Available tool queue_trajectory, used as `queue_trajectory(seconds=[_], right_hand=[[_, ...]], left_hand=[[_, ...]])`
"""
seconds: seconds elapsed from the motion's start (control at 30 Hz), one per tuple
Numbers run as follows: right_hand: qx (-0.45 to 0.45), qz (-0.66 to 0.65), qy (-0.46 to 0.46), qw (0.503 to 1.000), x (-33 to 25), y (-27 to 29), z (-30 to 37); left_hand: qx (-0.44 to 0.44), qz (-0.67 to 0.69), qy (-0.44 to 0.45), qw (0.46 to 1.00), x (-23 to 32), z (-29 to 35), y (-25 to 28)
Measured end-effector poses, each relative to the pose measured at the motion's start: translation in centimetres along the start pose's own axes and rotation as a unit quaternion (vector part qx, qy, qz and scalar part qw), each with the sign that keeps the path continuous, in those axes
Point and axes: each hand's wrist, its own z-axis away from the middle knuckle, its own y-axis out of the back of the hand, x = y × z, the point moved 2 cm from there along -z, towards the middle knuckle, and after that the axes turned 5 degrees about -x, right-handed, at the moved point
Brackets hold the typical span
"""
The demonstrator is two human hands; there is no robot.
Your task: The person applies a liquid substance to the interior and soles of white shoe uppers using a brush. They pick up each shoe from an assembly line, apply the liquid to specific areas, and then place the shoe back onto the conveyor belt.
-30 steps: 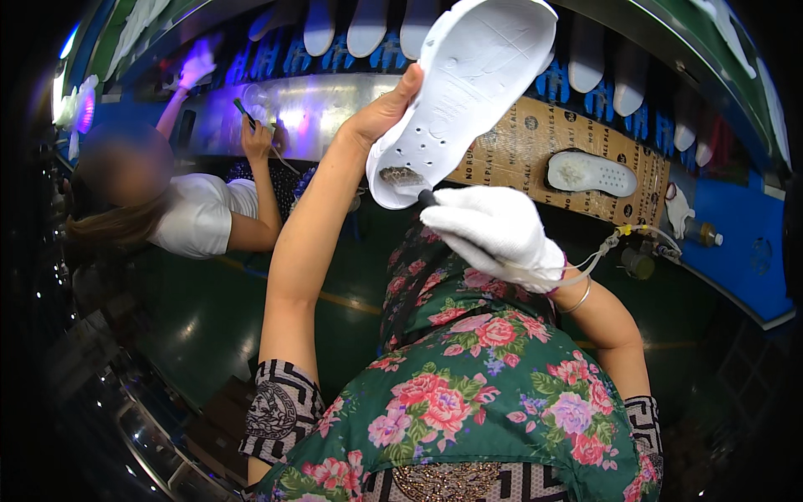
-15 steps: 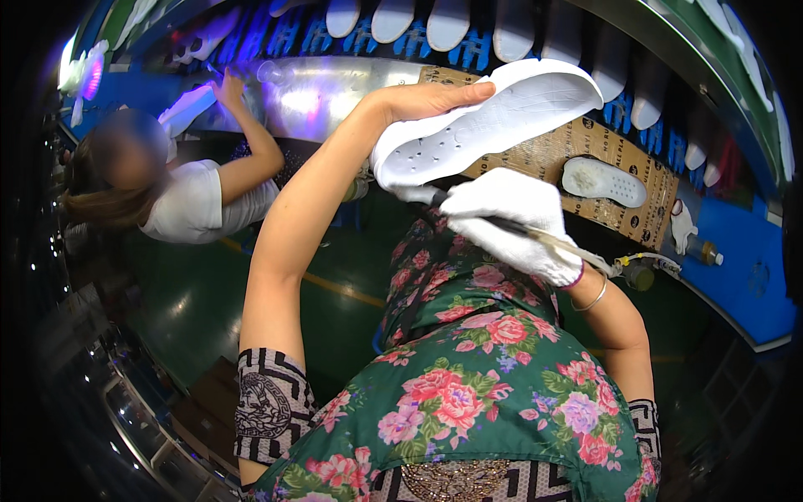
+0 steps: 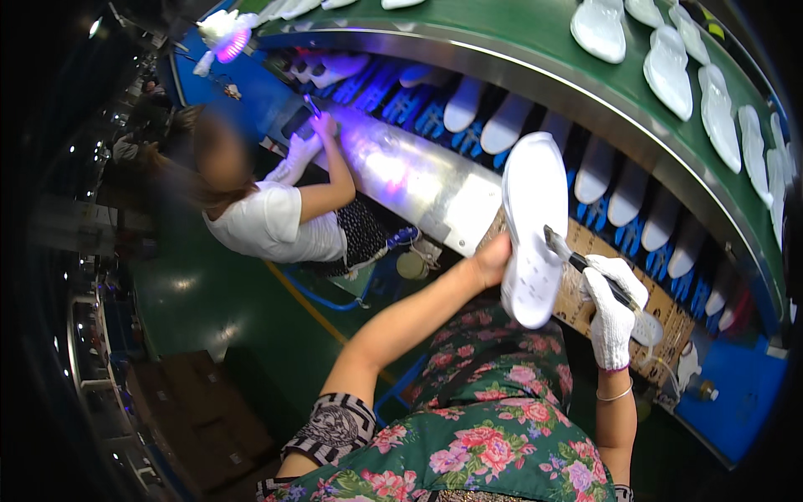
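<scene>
A white shoe sole with small holes at its near end stands nearly upright in front of me, its inner face toward me. My bare left hand is closed on its left edge, the fingers hidden behind it. In the white-gloved right hand is a brush with a dark handle, and a thin pale tube hangs from its rear end. The brush tip lies over the sole's right edge near mid-length; whether it touches cannot be made out. Behind the right hand, another sole rests on printed cardboard.
A curved green conveyor with white soles crosses the far side. Beneath it, more soles stand on a rack with blue holders. A co-worker sits at the left by a metal tabletop. A bottle lies at the right.
The sole has turned from lying slanted to nearly upright and has shifted right. The brush has gone from its near-left end to its right edge. My view has swung, showing more conveyor.
</scene>
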Motion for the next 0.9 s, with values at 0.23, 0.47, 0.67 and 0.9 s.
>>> queue_trajectory(seconds=[0.23,0.47,0.67,0.9], right_hand=[[-0.100,0.180,0.046,0.977,0.3,0.6,-0.8],[-0.068,0.196,0.157,0.966,-1.0,-0.2,1.9],[-0.045,0.230,0.209,0.949,-2.0,0.2,1.9],[0.002,0.250,0.316,0.915,-4.5,0.7,1.2]], left_hand=[[0.068,-0.068,0.139,0.986,-2.4,3.3,-1.4],[-0.063,0.363,-0.043,0.929,-1.8,3.9,-6.8],[-0.023,0.219,-0.060,0.974,-4.7,3.4,-5.9],[0.107,0.123,-0.061,0.985,-6.8,1.6,-7.7]])
